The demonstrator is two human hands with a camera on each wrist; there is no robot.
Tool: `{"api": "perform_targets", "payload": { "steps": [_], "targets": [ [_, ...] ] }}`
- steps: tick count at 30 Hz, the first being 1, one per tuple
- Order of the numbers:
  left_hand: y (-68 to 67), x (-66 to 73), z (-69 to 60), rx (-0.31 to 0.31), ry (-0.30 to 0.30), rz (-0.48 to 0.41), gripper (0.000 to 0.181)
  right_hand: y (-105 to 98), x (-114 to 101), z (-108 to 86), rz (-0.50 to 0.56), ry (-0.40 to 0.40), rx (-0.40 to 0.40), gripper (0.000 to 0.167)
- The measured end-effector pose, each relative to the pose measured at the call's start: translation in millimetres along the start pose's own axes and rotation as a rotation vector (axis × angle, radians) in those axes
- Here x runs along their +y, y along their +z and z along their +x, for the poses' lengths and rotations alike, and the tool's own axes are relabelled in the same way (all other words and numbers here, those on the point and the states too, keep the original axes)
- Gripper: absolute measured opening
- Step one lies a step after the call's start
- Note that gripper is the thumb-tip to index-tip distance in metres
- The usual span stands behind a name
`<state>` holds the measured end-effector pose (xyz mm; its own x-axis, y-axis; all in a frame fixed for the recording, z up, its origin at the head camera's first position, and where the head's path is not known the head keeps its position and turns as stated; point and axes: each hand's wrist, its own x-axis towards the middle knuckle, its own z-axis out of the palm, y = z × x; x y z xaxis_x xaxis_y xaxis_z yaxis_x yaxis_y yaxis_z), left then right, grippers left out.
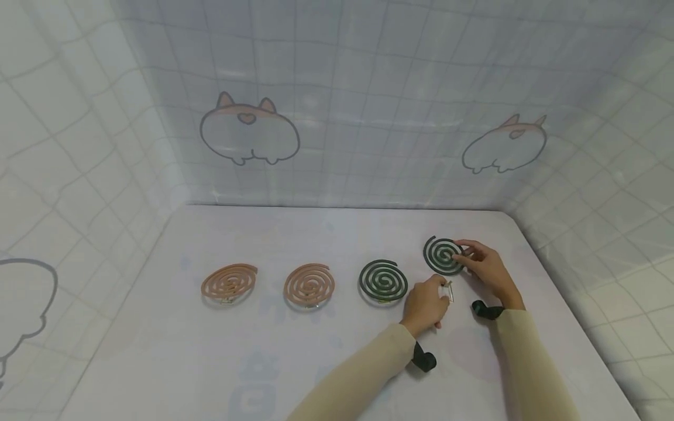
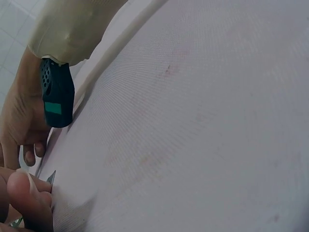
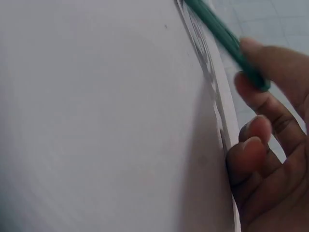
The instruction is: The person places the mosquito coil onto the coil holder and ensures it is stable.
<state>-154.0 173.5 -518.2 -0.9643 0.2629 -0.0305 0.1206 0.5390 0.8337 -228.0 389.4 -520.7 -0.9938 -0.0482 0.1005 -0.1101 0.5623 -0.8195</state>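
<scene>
My right hand pinches the edge of a green mosquito coil at the right of the table. In the right wrist view, thumb and forefinger grip the green coil, which is seen edge-on. Just below and left of it, my left hand holds a small metal coil stand with its fingertips. The left wrist view shows only a sliver of the metal stand beside the thumb. Another green mosquito coil sits on a stand close to the left hand.
Two brown mosquito coils, one at far left and one nearer the middle, rest on small stands in the same row. The white table is bordered by tile-patterned walls at the back and sides. A dark device hangs at the left wrist.
</scene>
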Motion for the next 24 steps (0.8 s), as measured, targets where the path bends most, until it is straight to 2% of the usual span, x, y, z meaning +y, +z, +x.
{"api": "perform_targets", "payload": {
  "steps": [5,13,20,24],
  "targets": [
    [0.5,-1.1,0.6,-0.005,-0.005,-0.009,0.036,3,-3,-2.1,-0.019,-0.003,0.004,0.044],
    [-0.2,0.4,0.2,-0.013,-0.016,-0.001,0.036,4,-4,-3.3,0.013,0.0,-0.012,0.035],
    [-0.7,0.8,0.1,-0.015,-0.027,0.003,0.037,6,-10,-2.2,0.19,0.097,-0.073,0.036],
    [-0.3,-0.6,1.2,-0.018,-0.019,-0.007,0.038,7,-12,-0.3,0.159,0.115,-0.13,0.044]
  ]
}}
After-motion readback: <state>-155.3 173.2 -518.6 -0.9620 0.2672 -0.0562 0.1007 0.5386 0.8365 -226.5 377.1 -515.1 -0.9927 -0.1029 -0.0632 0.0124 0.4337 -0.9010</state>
